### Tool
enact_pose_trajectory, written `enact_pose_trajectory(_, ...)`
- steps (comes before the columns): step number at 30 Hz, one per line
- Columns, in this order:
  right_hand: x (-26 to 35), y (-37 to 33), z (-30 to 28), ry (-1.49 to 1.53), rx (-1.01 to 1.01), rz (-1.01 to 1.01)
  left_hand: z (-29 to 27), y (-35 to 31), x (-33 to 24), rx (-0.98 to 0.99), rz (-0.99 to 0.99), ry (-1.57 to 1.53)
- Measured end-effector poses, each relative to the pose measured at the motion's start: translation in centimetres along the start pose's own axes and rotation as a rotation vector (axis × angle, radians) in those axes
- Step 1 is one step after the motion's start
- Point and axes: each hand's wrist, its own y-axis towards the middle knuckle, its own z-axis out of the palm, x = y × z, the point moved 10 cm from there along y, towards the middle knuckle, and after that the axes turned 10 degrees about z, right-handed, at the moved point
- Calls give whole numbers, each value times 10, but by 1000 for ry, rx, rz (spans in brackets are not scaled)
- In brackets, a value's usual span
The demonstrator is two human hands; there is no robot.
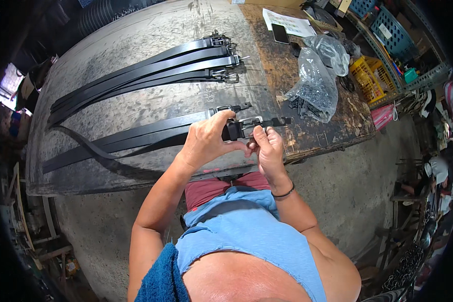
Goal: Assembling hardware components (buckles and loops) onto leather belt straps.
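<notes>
A black belt with a silver buckle is raised in front of me at the near table edge. My right hand pinches the buckle end, thumb on top. My left hand curves round the same belt just left of the buckle, its thumb and forefinger bowed apart; the palm hides part of the strap. Behind the left fingertips lies another belt's buckle, its strap stretching left. Farther back, several black belts lie in a bundle, buckles toward the right.
On the worn wooden table part are a clear plastic bag of small dark parts, a phone and paper sheets. A yellow basket and a blue basket stand on the right shelf.
</notes>
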Motion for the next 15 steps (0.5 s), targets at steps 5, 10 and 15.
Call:
enact_pose_trajectory(5, 11, 9, -30, 82, -124, -15, 10, -12, 28, 164, -31, 158)
enact_pose_trajectory(10, 49, 12, -98, 108, -429, -172, 18, -49, 65, 234, -36, 132)
enact_pose_trajectory(15, 112, -10, -202, 143, -756, -301, 37, -88, 79, 344, -167, 64)
